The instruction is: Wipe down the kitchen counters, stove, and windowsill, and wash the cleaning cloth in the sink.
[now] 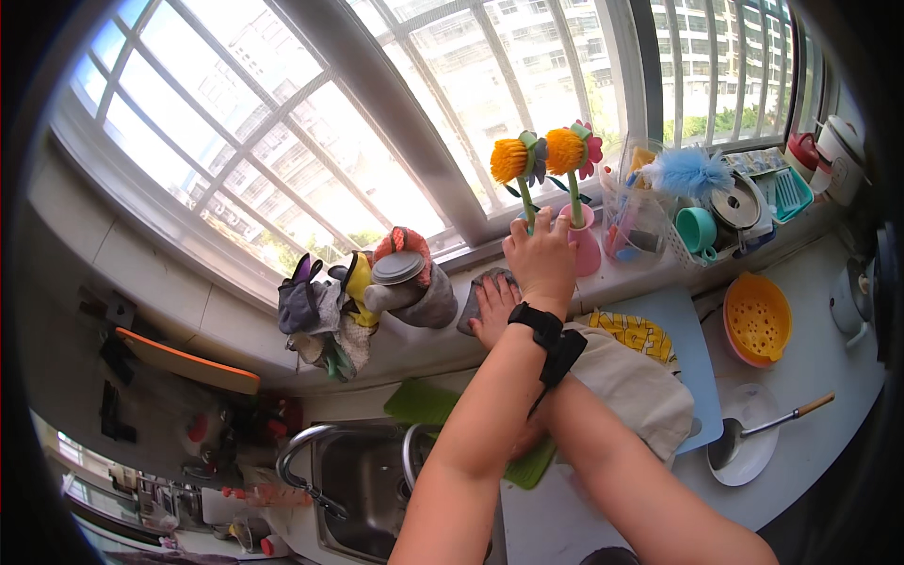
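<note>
My forearms cross over the counter. My left hand [540,258], with a black band at its wrist, has its fingers bent over a blue holder [524,216] under the left flower-shaped brush [510,161]; most of that holder is hidden. A second flower-shaped brush [567,150] stands in a pink vase-shaped holder [585,248] just to the right. Lower and to the left, my right hand [496,308] presses a grey cloth [469,311] on the tiled windowsill [417,339], fingers spread on it.
Gloves and cloths [311,304] hang left on the sill, beside a grey-lidded jar [397,268]. Rightward are a clear plastic container [632,229] and a white basket [681,247]. Below lie a sink [364,487], green mat [420,401], beige cloth [628,388], yellow colander [757,318] and plate with ladle [759,452].
</note>
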`<action>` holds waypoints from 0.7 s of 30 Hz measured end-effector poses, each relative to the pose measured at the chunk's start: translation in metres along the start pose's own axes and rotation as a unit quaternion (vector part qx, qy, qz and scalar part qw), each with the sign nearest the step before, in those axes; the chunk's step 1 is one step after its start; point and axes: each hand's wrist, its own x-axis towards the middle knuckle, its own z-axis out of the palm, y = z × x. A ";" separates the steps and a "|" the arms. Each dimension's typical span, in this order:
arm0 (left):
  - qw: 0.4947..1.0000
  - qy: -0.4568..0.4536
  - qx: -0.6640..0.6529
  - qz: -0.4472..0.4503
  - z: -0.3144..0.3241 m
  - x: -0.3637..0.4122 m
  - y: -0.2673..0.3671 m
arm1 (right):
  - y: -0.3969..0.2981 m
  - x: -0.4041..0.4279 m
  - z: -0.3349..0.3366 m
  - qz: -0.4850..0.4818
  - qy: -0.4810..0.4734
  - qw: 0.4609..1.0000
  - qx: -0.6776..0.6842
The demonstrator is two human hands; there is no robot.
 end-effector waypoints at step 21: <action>0.941 -0.295 0.126 -0.112 -0.070 -0.031 -0.154 | 0.013 0.022 0.006 0.013 -0.042 0.999 -0.018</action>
